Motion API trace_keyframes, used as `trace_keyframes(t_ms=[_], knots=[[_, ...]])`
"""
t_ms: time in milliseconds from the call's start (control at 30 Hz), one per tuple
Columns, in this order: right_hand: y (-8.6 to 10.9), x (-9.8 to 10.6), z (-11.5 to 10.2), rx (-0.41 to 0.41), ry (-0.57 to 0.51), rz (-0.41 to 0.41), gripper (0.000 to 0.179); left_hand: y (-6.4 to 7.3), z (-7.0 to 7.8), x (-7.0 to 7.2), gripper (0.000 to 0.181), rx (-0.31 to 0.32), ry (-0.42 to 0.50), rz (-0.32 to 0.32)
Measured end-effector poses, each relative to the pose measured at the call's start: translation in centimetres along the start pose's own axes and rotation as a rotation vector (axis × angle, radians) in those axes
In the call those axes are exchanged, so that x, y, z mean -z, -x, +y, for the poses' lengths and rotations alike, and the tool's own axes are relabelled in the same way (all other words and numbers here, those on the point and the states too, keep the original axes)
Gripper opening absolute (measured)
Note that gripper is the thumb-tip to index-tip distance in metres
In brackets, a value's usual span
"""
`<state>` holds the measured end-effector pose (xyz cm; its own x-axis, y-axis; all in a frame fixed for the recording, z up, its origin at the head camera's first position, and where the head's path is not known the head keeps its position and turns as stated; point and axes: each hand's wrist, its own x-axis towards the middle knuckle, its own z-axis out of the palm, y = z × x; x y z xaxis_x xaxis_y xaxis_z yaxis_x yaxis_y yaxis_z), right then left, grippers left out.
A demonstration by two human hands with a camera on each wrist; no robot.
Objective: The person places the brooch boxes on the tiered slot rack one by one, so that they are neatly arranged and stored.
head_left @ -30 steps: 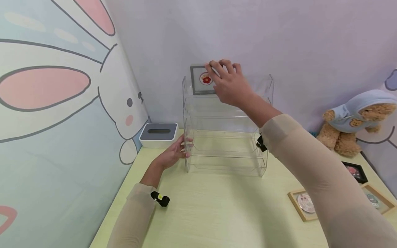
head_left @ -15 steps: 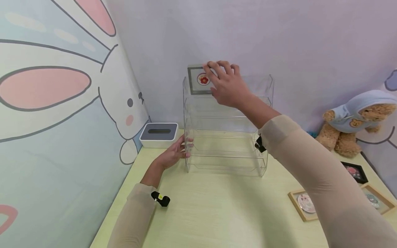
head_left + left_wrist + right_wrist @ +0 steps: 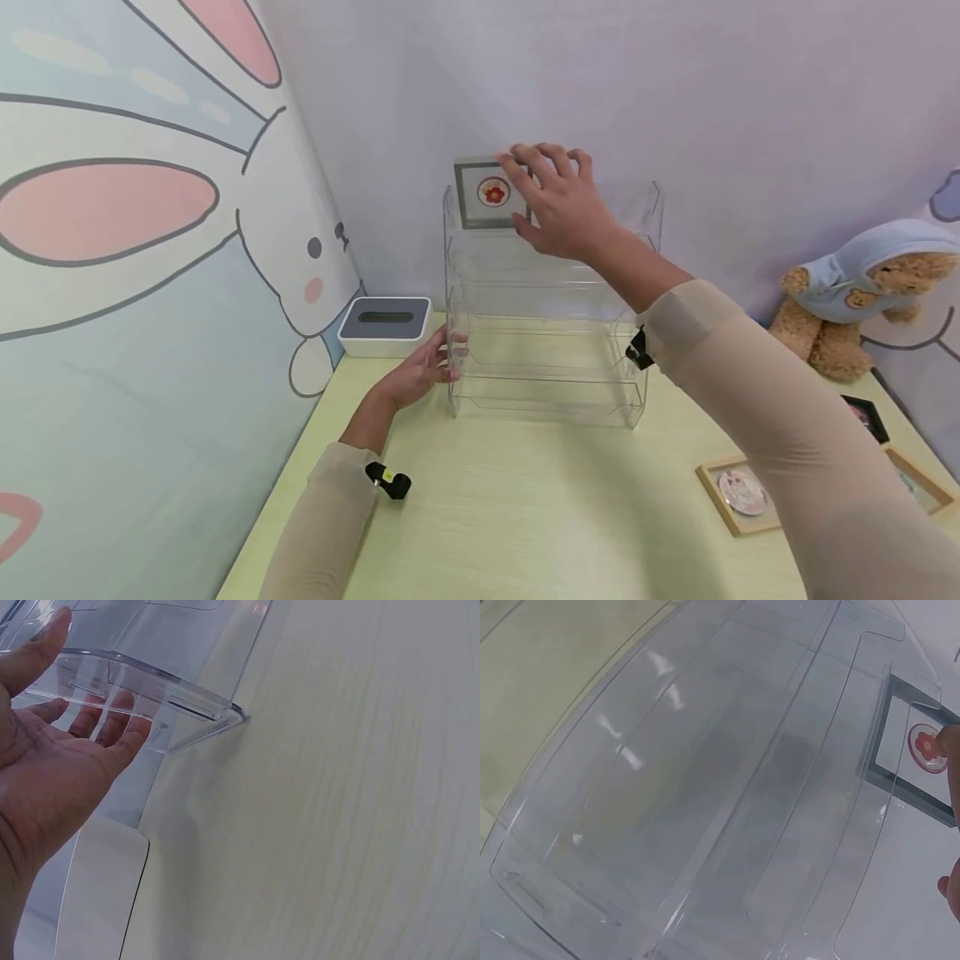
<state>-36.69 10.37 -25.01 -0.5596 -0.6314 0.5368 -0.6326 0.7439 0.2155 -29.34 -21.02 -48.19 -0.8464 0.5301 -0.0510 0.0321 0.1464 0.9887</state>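
A clear acrylic tiered rack (image 3: 547, 379) stands upright on the table, also filling much of the right wrist view. On its top tier, at the left, a grey picture frame (image 3: 491, 223) with a red flower badge (image 3: 493, 192) stands almost upright. My right hand (image 3: 562, 204) is at the frame's right edge with spread, bent fingers; the fingertips overlap its upper right corner, and contact is unclear. My left hand (image 3: 416, 375) holds the rack's left side low down. In the left wrist view, the left fingers (image 3: 116, 727) show through the clear plastic, with the thumb opposite.
A white tissue box with a grey lid (image 3: 385, 327) sits left of the rack. At right are a wooden frame (image 3: 712, 492), another wooden frame (image 3: 926, 483), a black frame (image 3: 870, 417) and a teddy bear (image 3: 847, 292) in blue. A wall (image 3: 712, 125) rises behind the rack.
The grey frame shifted slightly left on the top tier, then stayed put. My right hand has since moved a little right, uncovering more of the frame's right edge. The left hand is still.
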Motion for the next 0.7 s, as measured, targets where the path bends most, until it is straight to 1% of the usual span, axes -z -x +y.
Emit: trace_keyframes(t_ms=[133, 267, 467, 633, 700], knots=[[1.0, 0.2, 0.8, -0.003, -0.015, 0.041, 0.086, -0.2, 0.1, 0.0, 0.099, -0.003, 0.007, -0.001], [2.4, 0.7, 1.6, -0.002, -0.009, 0.063, 0.087, -0.3, 0.1, 0.0, 0.097, 0.005, 0.002, 0.004], [5.1, 1.4, 3.1, -0.007, -0.003, 0.097, 0.088, -0.1, 0.0, 0.3, 0.095, 0.007, 0.011, -0.012], [7.7, 1.9, 4.3, -0.055, -0.045, 0.107, 0.089, 0.2, 0.1, 0.6, 0.097, 0.012, 0.025, -0.015], [8.9, 2.1, 4.8, -0.067, -0.061, 0.114, 0.089, 0.3, 0.0, 0.8, 0.095, 0.013, 0.021, -0.016]])
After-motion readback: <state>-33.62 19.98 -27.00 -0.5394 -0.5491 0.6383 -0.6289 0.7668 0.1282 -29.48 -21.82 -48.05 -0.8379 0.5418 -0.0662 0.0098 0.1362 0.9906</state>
